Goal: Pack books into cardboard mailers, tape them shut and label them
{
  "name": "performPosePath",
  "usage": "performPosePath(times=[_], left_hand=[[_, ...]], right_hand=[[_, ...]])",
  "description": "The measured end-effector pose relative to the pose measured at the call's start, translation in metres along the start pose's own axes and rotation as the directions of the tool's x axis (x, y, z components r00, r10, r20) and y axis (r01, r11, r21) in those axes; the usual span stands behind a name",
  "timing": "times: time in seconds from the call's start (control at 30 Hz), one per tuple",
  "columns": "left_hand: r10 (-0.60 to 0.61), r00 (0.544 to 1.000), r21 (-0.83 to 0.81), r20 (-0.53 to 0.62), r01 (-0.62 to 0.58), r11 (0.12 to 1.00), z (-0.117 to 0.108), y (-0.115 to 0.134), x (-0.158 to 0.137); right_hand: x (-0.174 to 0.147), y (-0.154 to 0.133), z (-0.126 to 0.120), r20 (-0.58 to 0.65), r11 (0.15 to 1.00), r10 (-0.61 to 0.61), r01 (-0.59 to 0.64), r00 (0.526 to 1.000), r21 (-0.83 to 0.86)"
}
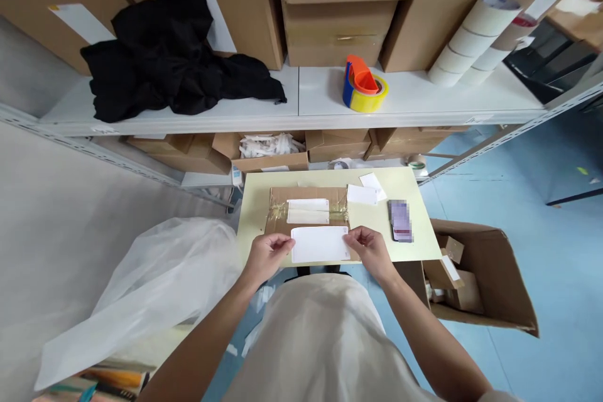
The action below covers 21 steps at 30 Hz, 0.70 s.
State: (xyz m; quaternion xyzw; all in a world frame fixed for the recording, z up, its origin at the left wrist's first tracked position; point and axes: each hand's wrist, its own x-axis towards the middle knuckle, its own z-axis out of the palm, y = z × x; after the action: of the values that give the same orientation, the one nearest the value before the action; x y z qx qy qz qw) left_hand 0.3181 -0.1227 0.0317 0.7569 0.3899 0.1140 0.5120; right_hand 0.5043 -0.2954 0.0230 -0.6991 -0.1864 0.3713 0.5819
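My left hand (269, 255) pinches the left edge of a white label (320, 245). At its right edge, my right hand (370, 251) pinches the same label, so it is stretched flat between both hands. Beneath and just beyond it lies a taped cardboard box (277, 224) on a pale yellow table (252, 201). Another white label (308, 211) is on the box top, with clear tape running across the box. The held label hides the near part of the box.
Right of the box lie white paper slips (362, 195) and a phone (400, 221). Above is a shelf (320, 91) with a tape dispenser (362, 91), tape rolls (471, 44) and black cloth (164, 63). An open carton (499, 276) stands right, plastic sheeting (160, 270) left.
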Motion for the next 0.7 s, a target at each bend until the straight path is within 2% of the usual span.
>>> performPosePath(times=[0.07,0.17,0.27,0.4,0.5,0.7], left_hand=[[-0.025,1.000,0.077,0.011,0.024,0.997,0.000,-0.013,0.004],[-0.029,1.000,0.184,0.008,0.027,0.983,-0.002,-0.023,0.027],[-0.036,0.999,0.270,0.001,0.034,0.962,-0.004,-0.025,0.061],[-0.075,0.997,0.338,-0.009,0.073,0.938,-0.003,-0.028,0.096],[-0.107,0.994,0.360,0.002,0.099,0.928,0.000,-0.030,0.107],[-0.111,0.994,0.400,-0.004,0.103,0.911,0.002,-0.034,0.110]], right_hand=[[0.004,0.015,0.007,0.012,0.998,0.067,-0.067,0.998,-0.006],[0.025,0.028,0.016,-0.024,0.994,0.088,-0.089,0.996,-0.057],[0.056,0.030,0.022,-0.073,0.974,0.061,-0.076,0.995,-0.215],[0.087,0.026,0.028,-0.131,0.891,0.040,-0.094,0.991,-0.443],[0.095,0.024,0.032,-0.153,0.844,0.047,-0.121,0.987,-0.523],[0.096,0.021,0.039,-0.172,0.754,0.037,-0.141,0.984,-0.642]])
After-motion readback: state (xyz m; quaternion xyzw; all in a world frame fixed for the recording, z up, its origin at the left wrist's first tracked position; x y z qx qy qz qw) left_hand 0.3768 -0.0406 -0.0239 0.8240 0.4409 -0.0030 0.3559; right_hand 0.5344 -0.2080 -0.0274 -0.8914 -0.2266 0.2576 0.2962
